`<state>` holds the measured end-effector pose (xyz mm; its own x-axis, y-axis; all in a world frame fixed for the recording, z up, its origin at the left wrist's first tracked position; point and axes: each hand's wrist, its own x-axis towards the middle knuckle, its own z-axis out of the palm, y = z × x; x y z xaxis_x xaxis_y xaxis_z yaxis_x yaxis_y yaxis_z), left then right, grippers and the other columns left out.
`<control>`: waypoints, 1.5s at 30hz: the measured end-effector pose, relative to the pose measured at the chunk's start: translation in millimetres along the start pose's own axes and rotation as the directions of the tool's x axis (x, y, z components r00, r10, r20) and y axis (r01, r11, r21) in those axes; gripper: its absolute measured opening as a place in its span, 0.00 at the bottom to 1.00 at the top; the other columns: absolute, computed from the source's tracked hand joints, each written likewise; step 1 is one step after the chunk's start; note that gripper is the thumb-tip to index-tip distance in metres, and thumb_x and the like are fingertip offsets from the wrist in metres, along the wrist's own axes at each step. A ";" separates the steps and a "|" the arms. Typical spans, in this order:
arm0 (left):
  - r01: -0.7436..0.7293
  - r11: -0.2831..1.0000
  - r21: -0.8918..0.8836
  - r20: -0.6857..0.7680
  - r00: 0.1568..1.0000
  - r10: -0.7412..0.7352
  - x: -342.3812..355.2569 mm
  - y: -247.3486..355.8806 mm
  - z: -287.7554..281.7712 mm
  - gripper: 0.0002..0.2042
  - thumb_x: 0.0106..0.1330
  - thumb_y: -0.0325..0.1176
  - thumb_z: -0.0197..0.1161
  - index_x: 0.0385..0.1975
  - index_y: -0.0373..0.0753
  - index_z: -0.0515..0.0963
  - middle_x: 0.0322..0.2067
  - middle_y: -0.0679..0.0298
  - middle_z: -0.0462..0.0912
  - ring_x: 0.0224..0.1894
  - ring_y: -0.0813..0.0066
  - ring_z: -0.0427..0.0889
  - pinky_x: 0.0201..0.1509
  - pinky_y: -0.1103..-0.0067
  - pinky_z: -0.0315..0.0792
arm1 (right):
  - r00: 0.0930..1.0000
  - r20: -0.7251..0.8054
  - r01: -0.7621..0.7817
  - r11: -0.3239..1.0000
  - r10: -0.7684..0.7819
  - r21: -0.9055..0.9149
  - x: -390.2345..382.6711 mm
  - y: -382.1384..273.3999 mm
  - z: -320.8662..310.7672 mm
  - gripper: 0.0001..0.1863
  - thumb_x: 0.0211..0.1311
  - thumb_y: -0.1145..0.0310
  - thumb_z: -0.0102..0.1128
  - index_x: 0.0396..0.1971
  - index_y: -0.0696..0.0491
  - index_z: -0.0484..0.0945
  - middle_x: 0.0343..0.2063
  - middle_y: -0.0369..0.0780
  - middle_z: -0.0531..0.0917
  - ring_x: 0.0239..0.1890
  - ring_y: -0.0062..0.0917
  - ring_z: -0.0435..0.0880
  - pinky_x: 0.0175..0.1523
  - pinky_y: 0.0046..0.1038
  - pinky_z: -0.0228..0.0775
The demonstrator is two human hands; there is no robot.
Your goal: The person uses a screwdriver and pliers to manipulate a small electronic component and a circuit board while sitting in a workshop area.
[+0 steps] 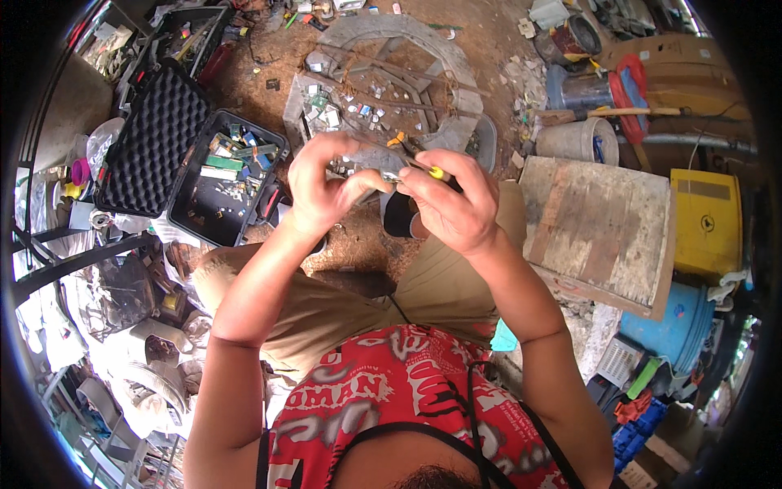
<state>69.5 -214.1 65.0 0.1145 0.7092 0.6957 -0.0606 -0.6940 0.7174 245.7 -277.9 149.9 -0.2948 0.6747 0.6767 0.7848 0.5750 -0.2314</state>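
My left hand (322,183) is raised in front of me, its thumb and index finger reaching toward a small shiny metallic piece (391,175). The piece sits between the fingertips of both hands, and its kind is too small to make out. Close against it, my right hand (456,200) is closed round a slim hand tool with a yellow-and-black handle (437,173). The tool's working end is mostly hidden by the fingers. Below the hands, small electronic scraps (379,110) lie inside a ring-shaped frame (444,61) on the ground.
An open black case (220,216) with foam in its lid holds circuit-board pieces on the left. To the right stand a worn wooden box (599,220), a yellow case (707,220), a pale bucket (574,140) and a blue drum (672,326). Clutter (155,359) fills the lower left.
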 end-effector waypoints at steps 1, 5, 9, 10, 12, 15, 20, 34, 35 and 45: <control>0.172 0.978 -0.121 -0.041 0.983 -0.178 -0.5 -0.3 6.3 0.26 0.43 0.39 0.79 0.41 0.37 0.77 0.40 0.59 0.85 0.37 0.71 0.85 0.39 0.78 0.77 | 0.999 -0.028 0.028 0.999 -0.029 -0.024 -1.3 2.1 0.2 0.08 0.47 0.69 0.72 0.29 0.45 0.84 0.37 0.34 0.80 0.33 0.25 0.83 0.34 0.26 0.76; 0.612 0.227 -0.758 0.458 0.746 -0.483 -13.0 6.1 13.1 0.23 0.67 0.45 0.61 0.50 0.30 0.74 0.49 0.54 0.81 0.47 0.68 0.83 0.53 0.73 0.77 | 0.989 -0.107 0.097 0.991 -0.106 -0.087 -6.7 8.2 4.0 0.08 0.45 0.68 0.74 0.28 0.42 0.85 0.37 0.31 0.80 0.32 0.23 0.82 0.32 0.24 0.74; 0.536 -0.036 -0.844 0.490 0.741 -0.460 -26.4 6.2 23.6 0.15 0.70 0.40 0.58 0.47 0.33 0.75 0.53 0.53 0.78 0.52 0.65 0.81 0.56 0.69 0.77 | 0.987 -0.110 0.104 0.990 -0.113 -0.091 -10.9 11.0 8.1 0.09 0.45 0.67 0.74 0.29 0.41 0.85 0.37 0.31 0.80 0.32 0.23 0.82 0.32 0.25 0.74; 0.550 -0.055 -0.833 0.509 0.726 -0.462 -23.0 7.4 22.7 0.12 0.69 0.39 0.60 0.41 0.36 0.76 0.55 0.54 0.77 0.52 0.65 0.81 0.54 0.69 0.78 | 0.988 -0.105 0.104 0.990 -0.114 -0.095 -11.5 10.7 8.3 0.09 0.45 0.67 0.73 0.29 0.41 0.85 0.38 0.31 0.80 0.32 0.23 0.82 0.32 0.25 0.74; 0.557 -0.107 -0.824 0.535 0.701 -0.471 -17.8 11.4 21.6 0.10 0.68 0.39 0.62 0.37 0.39 0.78 0.56 0.56 0.76 0.53 0.64 0.80 0.53 0.69 0.78 | 0.989 -0.094 0.106 0.989 -0.115 -0.102 -12.4 10.1 8.9 0.08 0.45 0.67 0.73 0.29 0.41 0.86 0.39 0.31 0.81 0.33 0.23 0.82 0.33 0.25 0.74; 0.532 -0.181 -0.827 0.544 0.678 -0.495 -12.7 15.5 22.8 0.13 0.69 0.39 0.60 0.46 0.38 0.76 0.53 0.57 0.78 0.53 0.64 0.80 0.56 0.69 0.77 | 0.997 -0.055 0.057 0.995 -0.062 -0.084 -13.3 10.2 13.2 0.09 0.47 0.69 0.72 0.31 0.44 0.85 0.40 0.32 0.81 0.34 0.25 0.83 0.35 0.26 0.76; 0.448 -0.214 -0.868 0.481 0.650 -0.588 -13.1 3.0 15.0 0.18 0.72 0.40 0.55 0.56 0.38 0.73 0.49 0.57 0.81 0.50 0.66 0.82 0.58 0.69 0.76 | 0.989 0.053 -0.148 0.970 0.140 0.192 -6.2 3.7 13.5 0.16 0.55 0.76 0.63 0.46 0.50 0.79 0.42 0.42 0.82 0.38 0.37 0.84 0.42 0.34 0.78; 0.424 -0.148 -0.893 0.414 0.651 -0.636 -5.1 -22.3 1.4 0.17 0.74 0.41 0.51 0.56 0.39 0.72 0.48 0.58 0.81 0.47 0.69 0.83 0.56 0.71 0.79 | 0.812 0.478 -0.407 0.912 0.335 0.054 -9.3 -11.8 -20.5 0.27 0.58 0.77 0.56 0.61 0.50 0.73 0.32 0.43 0.76 0.30 0.38 0.79 0.35 0.36 0.74; 0.426 -0.146 -0.893 0.416 0.655 -0.631 -4.1 -21.7 1.7 0.17 0.74 0.41 0.51 0.55 0.38 0.72 0.48 0.58 0.81 0.47 0.69 0.83 0.55 0.71 0.79 | 0.809 0.483 -0.408 0.912 0.334 0.053 -9.4 -11.4 -19.4 0.27 0.58 0.76 0.56 0.61 0.50 0.73 0.32 0.43 0.76 0.29 0.38 0.79 0.35 0.36 0.73; 0.533 0.013 -0.846 0.391 0.636 -0.665 -11.5 -28.0 -1.3 0.15 0.73 0.39 0.53 0.52 0.37 0.73 0.47 0.57 0.81 0.46 0.70 0.83 0.55 0.72 0.80 | 0.672 0.646 -0.533 0.842 0.362 0.083 7.1 -11.3 -27.3 0.24 0.61 0.76 0.54 0.59 0.52 0.73 0.31 0.48 0.79 0.33 0.44 0.80 0.39 0.39 0.73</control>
<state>68.6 -202.6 37.0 0.5006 0.8643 -0.0489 -0.7784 0.4742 0.4114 249.7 -292.2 176.3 -0.2661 0.9606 -0.0804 0.7726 0.1627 -0.6137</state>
